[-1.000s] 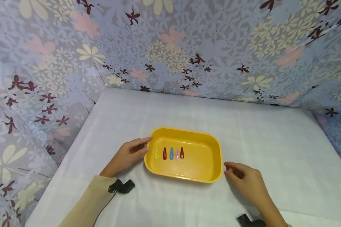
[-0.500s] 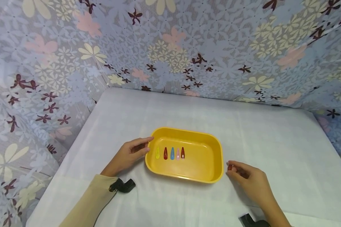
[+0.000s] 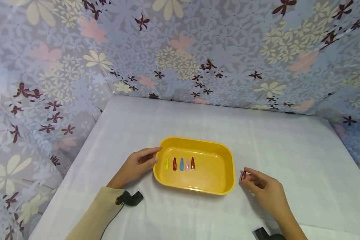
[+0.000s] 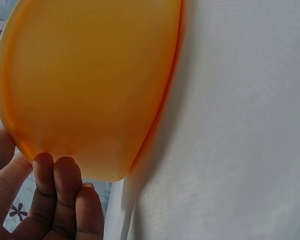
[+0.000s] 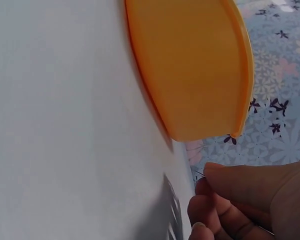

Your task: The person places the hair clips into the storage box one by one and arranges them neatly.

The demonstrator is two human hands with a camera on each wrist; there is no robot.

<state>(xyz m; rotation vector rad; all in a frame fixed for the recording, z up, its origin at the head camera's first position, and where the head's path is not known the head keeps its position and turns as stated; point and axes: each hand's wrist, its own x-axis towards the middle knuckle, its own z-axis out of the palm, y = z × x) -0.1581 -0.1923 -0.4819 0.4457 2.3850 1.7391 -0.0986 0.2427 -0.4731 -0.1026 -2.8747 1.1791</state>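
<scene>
Inside a yellow plastic tray (image 3: pixel 211 173), several snap hair clips lie in a row: yellow (image 3: pixel 166 164), red (image 3: pixel 174 164), blue (image 3: pixel 181 164), pink (image 3: pixel 187 165) and dark red (image 3: pixel 193 163). My left hand (image 3: pixel 135 166) touches the tray's left end, its fingertips against the outer wall in the left wrist view. Just right of the tray, my right hand (image 3: pixel 264 186) pinches a dark red hair clip (image 3: pixel 243 175) between thumb and forefinger. Little of that clip shows in the right wrist view, where a slim grey shape (image 5: pixel 175 207) beside the fingers is unclear.
A white cloth (image 3: pixel 288 143) covers the table under the tray. Floral fabric (image 3: pixel 180 50) hangs behind it and on the left side. Black wrist straps (image 3: pixel 132 198) show near both forearms.
My right hand has drawn slightly right, away from the tray's edge, and the dark red hair clip now shows more at its fingertips. The left hand and the row of clips stay put.
</scene>
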